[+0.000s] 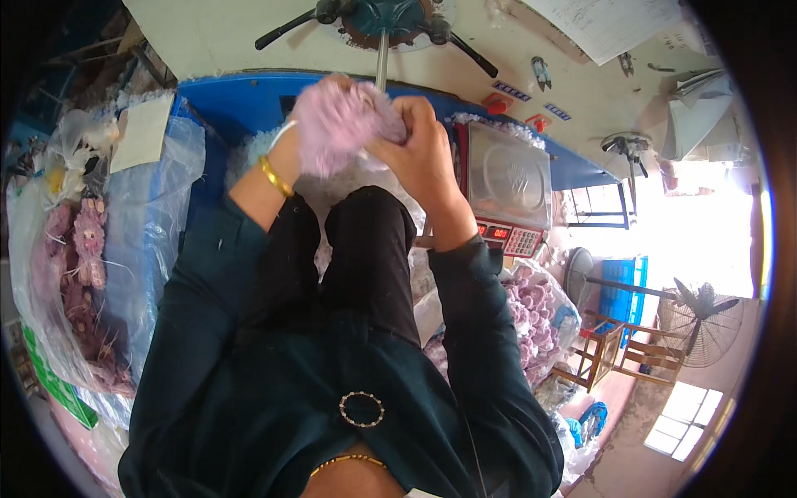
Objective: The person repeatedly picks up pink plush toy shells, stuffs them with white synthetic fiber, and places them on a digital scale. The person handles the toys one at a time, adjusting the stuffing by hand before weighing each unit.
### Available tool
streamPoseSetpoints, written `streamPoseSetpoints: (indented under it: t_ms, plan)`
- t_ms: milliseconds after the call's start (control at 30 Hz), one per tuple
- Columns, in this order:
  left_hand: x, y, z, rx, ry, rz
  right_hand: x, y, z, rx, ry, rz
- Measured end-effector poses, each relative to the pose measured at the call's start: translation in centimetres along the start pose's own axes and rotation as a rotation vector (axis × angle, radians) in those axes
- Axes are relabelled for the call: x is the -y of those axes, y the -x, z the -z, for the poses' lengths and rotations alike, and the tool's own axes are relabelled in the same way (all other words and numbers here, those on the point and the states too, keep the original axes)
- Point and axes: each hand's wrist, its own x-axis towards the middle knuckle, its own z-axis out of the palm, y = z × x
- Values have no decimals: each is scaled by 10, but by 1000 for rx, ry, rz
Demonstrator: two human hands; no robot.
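A fluffy lilac-pink plush piece (336,124), blurred by motion, is held up between both hands in front of the blue-edged machine. My left hand (288,151) grips it from the left, its fingers mostly hidden behind the plush. On the other side my right hand (422,153) is closed on the plush's right edge, thumb and fingers pinching it. Just beyond the hands, a thin metal tube (382,62) points down toward me from a dark round mount (390,21). Whether the plush touches the tube cannot be made out.
Left stands a plastic-lined bin (158,207) with pink plush toys (90,241). A red scale (506,235) is beside my right forearm, above a clear bag of pink plush pieces (535,311). Snips (541,73) and papers (610,25) lie on the pale machine top.
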Motion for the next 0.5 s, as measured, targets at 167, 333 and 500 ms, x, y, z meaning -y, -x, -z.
streamPoseSetpoints:
  t_ms: [167,333,500]
  plan:
    - [10,-5,34,-1,81,134,-4,-25,-24,-306,595,120]
    - [2,-14,-10,-533,-275,226,-24,-85,-14,-237,857,123]
    - [-3,5,-7,-418,-314,288,-34,-54,-18,-471,563,424]
